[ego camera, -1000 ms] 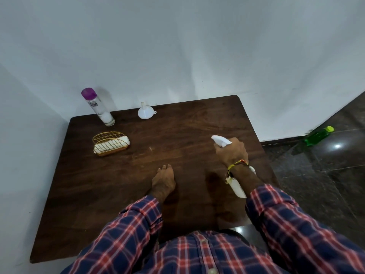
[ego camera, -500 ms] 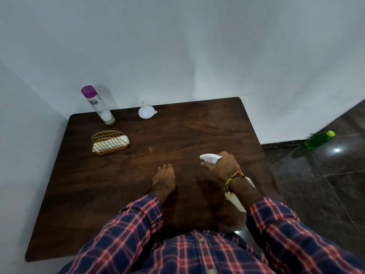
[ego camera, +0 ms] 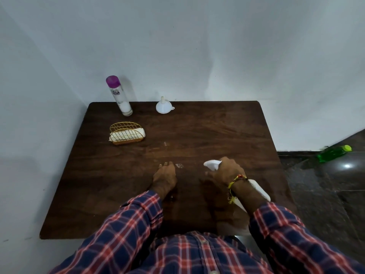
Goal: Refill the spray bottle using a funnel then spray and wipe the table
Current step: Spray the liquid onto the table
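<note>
- I see my right hand (ego camera: 227, 172) wrapped around the neck of the white spray bottle (ego camera: 258, 189), fingers closed on it near the trigger; I can't tell whether the trigger is pressed.
- The bottle is tilted over the table's near right part, nozzle (ego camera: 211, 164) pointing left toward the middle, body running back under my wrist toward the right edge.
- A yellow thread band (ego camera: 235, 181) sits on that wrist.
- My left hand (ego camera: 165, 177) lies palm-down on the table (ego camera: 217, 131), fingers together and pointing away from me, holding nothing.
- Just beside its fingertips, between the two hands, a small pale wet patch (ego camera: 179, 165) shows on the dark wood; a fainter mark (ego camera: 165, 143) lies farther in.
- The white funnel (ego camera: 164, 106) stands mouth-down with spout up at the far edge, well apart from the bottle.
- Left of it stands a tall can (ego camera: 119, 96) with a purple cap, upright in the far left corner.
- Nearer me on the left, a gold wire holder (ego camera: 126, 133) carries a white folded cloth (ego camera: 127, 134).
- A green bottle (ego camera: 333, 153) lies on the dark floor to the right, by the wall.
- My plaid sleeves (ego camera: 138, 220) fill the bottom of the view.
</note>
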Action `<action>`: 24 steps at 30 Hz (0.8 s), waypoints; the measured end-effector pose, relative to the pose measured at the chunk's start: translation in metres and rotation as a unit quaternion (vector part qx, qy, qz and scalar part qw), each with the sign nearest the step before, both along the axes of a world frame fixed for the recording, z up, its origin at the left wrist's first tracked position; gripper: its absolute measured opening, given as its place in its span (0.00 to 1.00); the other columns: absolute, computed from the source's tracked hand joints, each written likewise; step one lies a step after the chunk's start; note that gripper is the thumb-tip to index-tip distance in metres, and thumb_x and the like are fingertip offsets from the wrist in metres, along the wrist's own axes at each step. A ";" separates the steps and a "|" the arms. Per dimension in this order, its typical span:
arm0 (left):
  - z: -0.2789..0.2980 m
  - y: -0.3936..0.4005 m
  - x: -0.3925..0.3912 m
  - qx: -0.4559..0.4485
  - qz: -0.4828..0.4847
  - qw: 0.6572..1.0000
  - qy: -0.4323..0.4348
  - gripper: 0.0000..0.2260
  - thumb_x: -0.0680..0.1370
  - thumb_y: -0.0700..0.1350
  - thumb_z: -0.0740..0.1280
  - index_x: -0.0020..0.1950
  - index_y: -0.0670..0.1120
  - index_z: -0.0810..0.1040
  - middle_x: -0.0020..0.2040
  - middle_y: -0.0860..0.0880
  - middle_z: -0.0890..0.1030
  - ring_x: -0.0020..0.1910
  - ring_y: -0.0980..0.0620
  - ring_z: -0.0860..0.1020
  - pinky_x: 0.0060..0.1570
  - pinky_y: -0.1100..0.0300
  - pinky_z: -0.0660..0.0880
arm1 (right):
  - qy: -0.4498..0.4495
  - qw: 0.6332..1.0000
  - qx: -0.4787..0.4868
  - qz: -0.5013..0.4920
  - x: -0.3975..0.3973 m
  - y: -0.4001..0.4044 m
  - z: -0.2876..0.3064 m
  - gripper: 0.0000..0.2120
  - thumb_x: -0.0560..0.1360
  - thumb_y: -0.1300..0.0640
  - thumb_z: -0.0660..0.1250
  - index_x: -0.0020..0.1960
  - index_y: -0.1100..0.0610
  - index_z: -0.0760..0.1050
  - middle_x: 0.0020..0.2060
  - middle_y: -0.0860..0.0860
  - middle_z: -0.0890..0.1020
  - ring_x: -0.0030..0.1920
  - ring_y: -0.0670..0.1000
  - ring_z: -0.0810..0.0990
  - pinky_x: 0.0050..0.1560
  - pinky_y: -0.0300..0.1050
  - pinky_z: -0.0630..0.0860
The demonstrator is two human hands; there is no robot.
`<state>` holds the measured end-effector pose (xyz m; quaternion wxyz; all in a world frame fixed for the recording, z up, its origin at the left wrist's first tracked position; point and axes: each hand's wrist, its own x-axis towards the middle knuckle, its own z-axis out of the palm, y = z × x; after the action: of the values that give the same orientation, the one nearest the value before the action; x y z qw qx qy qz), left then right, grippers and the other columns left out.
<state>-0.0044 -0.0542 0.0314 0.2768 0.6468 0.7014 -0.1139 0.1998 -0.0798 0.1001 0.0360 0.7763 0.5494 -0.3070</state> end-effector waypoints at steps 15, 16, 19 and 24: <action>0.004 0.015 0.030 -0.010 -0.055 0.998 -0.028 0.26 0.81 0.43 0.60 0.78 0.43 0.57 0.77 0.45 0.62 0.76 0.44 0.59 0.73 0.51 0.60 | -0.042 0.999 0.011 -0.033 0.032 -0.004 0.016 0.24 0.72 0.36 0.66 0.58 0.53 0.77 0.57 0.55 0.81 0.57 0.60 0.79 0.57 0.50 0.75; 0.003 0.015 0.034 -0.012 -0.058 0.998 -0.027 0.26 0.81 0.43 0.60 0.78 0.43 0.57 0.77 0.45 0.62 0.76 0.44 0.59 0.73 0.51 0.60 | -0.035 0.999 -0.007 -0.018 0.034 -0.012 0.014 0.24 0.71 0.36 0.67 0.58 0.51 0.77 0.57 0.55 0.80 0.58 0.59 0.79 0.57 0.50 0.75; 0.001 0.017 0.044 -0.009 -0.060 0.998 -0.025 0.27 0.81 0.42 0.60 0.78 0.42 0.56 0.77 0.44 0.61 0.76 0.44 0.58 0.74 0.52 0.58 | -0.018 1.000 0.009 -0.020 0.032 -0.021 0.006 0.24 0.67 0.32 0.63 0.59 0.39 0.78 0.51 0.50 0.80 0.55 0.55 0.80 0.56 0.49 0.77; 0.005 0.030 0.052 0.013 -0.044 0.998 -0.033 0.25 0.80 0.41 0.59 0.77 0.41 0.59 0.75 0.43 0.65 0.75 0.44 0.62 0.73 0.53 0.59 | 0.039 0.989 0.090 -0.108 0.023 0.003 0.006 0.29 0.64 0.33 0.63 0.55 0.52 0.78 0.49 0.51 0.80 0.53 0.57 0.80 0.53 0.48 0.76</action>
<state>0.0477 -0.0238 0.0363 0.2866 0.6838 0.6642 -0.0954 0.2231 -0.0770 0.1066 -0.0886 0.8184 0.4890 -0.2886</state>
